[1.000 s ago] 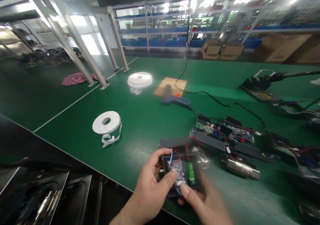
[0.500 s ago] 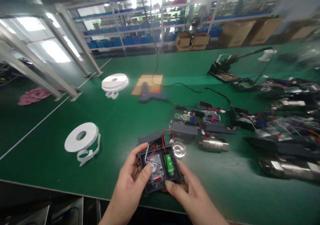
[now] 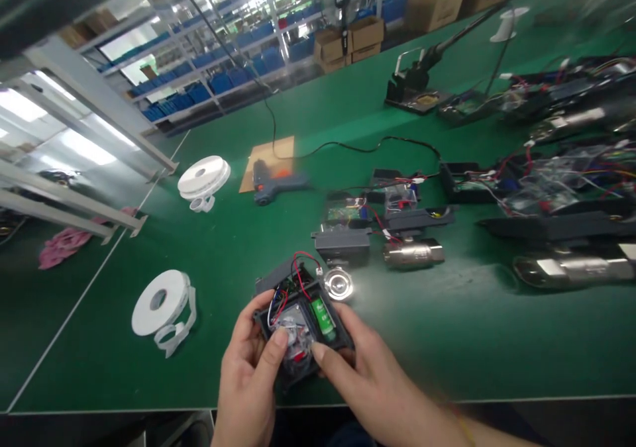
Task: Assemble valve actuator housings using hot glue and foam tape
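Observation:
Both of my hands hold a small black open housing (image 3: 339, 336) over the near edge of the green table (image 3: 447, 328). Inside it sit a green cylindrical cell (image 3: 322, 317), red, blue and white wires (image 3: 278, 301) and a clear bag of small parts (image 3: 294, 333). My left hand (image 3: 248, 374) grips the housing's left side, its thumb pressing on the clear bag. My right hand (image 3: 370, 384) supports the right side, with its thumb tip at the bag's near edge. A red wire loops from the housing toward a round silver reflector (image 3: 338, 283) lying just behind it.
Two white tape rolls (image 3: 161, 296) (image 3: 203, 177) lie at the left. A blue glue gun (image 3: 278, 183) rests by a cardboard sheet (image 3: 272, 153). Several dark assemblies with wires and silver cylinders (image 3: 413, 253) crowd the middle and right. A soldering iron stand (image 3: 415, 93) is at the back.
The view has swung right and tilted down, so the table contents shifted left. Both hands keep hold of the housing, and my thumbs have closed in over the clear bag.

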Motion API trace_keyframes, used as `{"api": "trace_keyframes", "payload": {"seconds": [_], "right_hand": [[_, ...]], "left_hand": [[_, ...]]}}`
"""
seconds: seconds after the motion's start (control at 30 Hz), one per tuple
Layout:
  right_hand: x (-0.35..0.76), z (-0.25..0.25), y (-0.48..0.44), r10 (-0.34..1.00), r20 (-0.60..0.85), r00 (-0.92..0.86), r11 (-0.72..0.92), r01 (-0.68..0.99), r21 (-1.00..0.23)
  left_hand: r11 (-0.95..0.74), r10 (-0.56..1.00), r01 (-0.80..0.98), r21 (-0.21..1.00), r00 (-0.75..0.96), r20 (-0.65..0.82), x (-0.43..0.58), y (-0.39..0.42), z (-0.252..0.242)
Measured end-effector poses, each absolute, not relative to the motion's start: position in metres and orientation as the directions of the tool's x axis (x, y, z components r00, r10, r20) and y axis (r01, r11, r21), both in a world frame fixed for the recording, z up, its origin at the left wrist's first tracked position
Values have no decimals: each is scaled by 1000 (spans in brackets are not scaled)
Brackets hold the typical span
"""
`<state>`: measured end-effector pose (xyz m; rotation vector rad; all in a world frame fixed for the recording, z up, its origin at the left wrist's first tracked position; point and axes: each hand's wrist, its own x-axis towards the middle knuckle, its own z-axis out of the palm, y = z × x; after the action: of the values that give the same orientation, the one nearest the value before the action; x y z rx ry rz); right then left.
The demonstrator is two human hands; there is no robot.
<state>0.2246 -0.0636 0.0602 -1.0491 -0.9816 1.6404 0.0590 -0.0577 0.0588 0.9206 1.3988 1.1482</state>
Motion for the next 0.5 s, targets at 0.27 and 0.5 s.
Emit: {"api": "trace_keyframes", "payload": {"seconds": [0.27, 0.5], "right_hand": [[224, 50, -65, 954, -204, -222, -263, -279, -924], [222, 48, -65, 965, -160, -207, -215, -277, -936]], "left_hand": [[241, 963, -32, 970, -113, -243, 61, -58, 67], [244, 958, -109, 964, -129, -258, 64, -56, 70]]}}
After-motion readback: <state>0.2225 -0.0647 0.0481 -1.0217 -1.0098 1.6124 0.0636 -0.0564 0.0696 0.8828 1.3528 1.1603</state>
